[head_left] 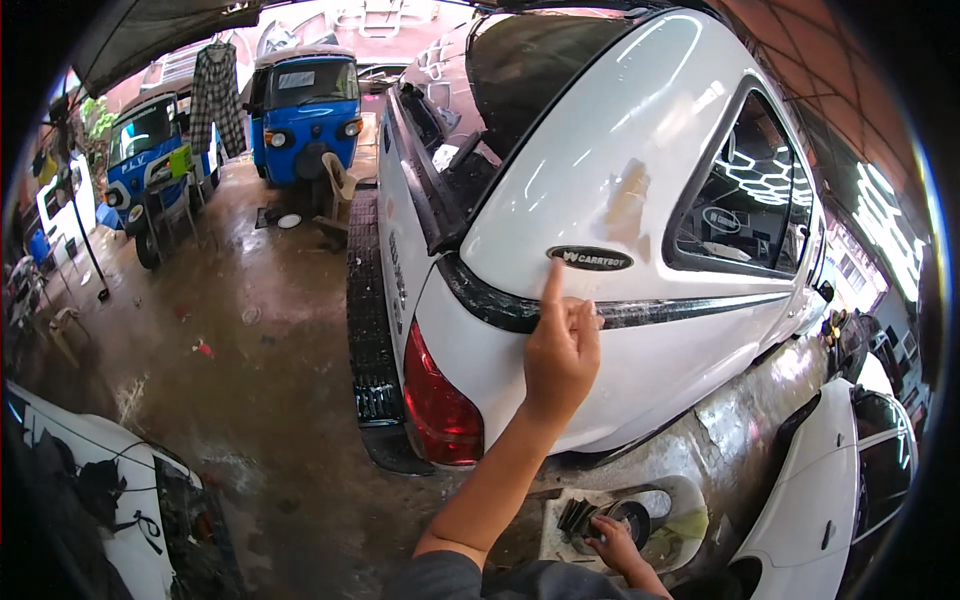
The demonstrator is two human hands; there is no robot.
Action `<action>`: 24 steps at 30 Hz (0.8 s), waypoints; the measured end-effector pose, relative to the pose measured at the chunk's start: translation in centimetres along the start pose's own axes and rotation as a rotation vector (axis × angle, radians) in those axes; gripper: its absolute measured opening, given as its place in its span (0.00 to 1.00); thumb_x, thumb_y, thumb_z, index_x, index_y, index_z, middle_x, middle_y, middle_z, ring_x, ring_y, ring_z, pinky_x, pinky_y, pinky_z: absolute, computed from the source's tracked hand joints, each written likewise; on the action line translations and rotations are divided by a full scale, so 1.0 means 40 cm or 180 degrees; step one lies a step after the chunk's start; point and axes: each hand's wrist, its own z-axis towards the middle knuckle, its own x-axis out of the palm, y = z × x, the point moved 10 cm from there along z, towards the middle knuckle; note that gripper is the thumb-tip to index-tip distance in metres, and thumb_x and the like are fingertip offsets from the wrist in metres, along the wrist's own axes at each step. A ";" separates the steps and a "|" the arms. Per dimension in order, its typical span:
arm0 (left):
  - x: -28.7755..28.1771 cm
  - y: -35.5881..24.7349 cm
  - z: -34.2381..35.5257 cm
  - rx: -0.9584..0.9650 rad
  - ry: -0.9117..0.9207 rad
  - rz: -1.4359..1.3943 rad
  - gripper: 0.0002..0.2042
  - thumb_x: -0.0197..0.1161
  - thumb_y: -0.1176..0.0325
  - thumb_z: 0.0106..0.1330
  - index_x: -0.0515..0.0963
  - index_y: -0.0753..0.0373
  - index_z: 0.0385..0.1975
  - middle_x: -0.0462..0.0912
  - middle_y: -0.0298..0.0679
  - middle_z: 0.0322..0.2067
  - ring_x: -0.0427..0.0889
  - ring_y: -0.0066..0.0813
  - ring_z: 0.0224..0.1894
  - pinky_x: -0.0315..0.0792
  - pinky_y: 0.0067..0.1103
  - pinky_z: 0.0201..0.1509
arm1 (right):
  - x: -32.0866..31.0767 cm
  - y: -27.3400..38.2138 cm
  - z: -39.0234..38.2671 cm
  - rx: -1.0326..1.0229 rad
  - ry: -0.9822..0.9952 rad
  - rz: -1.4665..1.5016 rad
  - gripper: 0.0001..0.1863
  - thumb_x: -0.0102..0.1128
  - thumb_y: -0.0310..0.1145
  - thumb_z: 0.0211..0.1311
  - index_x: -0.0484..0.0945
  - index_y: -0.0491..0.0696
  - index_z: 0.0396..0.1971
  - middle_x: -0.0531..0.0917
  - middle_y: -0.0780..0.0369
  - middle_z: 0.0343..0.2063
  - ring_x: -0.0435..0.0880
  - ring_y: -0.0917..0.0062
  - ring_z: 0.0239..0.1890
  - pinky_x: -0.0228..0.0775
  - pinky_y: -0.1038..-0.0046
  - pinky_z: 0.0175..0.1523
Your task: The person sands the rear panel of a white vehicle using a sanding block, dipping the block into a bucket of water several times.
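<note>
My left hand (563, 358) is raised to the rear side of a white pickup's canopy (560, 180). Its index finger is stretched out with the tip at the left end of a dark oval badge (591, 259); the other fingers are loosely curled, and nothing shows in them. Above the badge is a tan and grey bare patch (628, 205) in the white paint. Low at the right, my right hand (617, 546) is closed beside dark strips (576, 516) and a round dark container (632, 517). What its fingers hold cannot be made out.
A pale plastic stool (690, 497) stands beneath my right hand. The red tail light (440, 400) and black step bumper (375, 330) face left. Another white car (810, 490) stands at right, a white vehicle part (80, 480) at lower left. Blue three-wheelers (305, 120) are parked behind.
</note>
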 end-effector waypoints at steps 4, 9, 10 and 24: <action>-0.006 0.015 0.009 -0.0534 -0.0033 -0.0846 0.35 0.55 0.77 0.79 0.44 0.66 0.80 0.84 0.44 0.37 0.89 0.30 0.36 0.87 0.23 0.42 | 0.016 -0.003 -0.007 -0.0146 -0.0071 0.0320 0.30 0.75 0.40 0.64 0.79 0.42 0.63 0.80 0.48 0.62 0.78 0.49 0.65 0.71 0.54 0.69; -0.007 0.000 0.010 -0.0621 -0.0178 -0.0838 0.35 0.53 0.78 0.79 0.43 0.66 0.81 0.83 0.47 0.37 0.89 0.32 0.35 0.87 0.24 0.41 | 0.033 -0.063 -0.018 -0.0233 -0.0153 0.0498 0.30 0.74 0.39 0.65 0.79 0.42 0.63 0.80 0.48 0.63 0.78 0.50 0.66 0.71 0.54 0.70; -0.008 0.001 0.008 -0.0661 -0.0202 -0.0731 0.35 0.53 0.78 0.79 0.44 0.66 0.80 0.83 0.47 0.38 0.89 0.33 0.35 0.88 0.24 0.40 | 0.040 -0.080 -0.019 -0.0238 -0.0152 0.0558 0.30 0.74 0.39 0.65 0.79 0.42 0.63 0.80 0.48 0.63 0.78 0.50 0.66 0.71 0.54 0.70; -0.013 -0.021 0.030 -0.1082 -0.0303 -0.0146 0.31 0.52 0.72 0.82 0.48 0.62 0.80 0.84 0.47 0.38 0.89 0.35 0.34 0.87 0.26 0.37 | 0.217 -0.515 -0.148 0.1091 0.0884 0.0738 0.32 0.73 0.38 0.66 0.77 0.41 0.66 0.80 0.47 0.64 0.76 0.49 0.67 0.70 0.53 0.71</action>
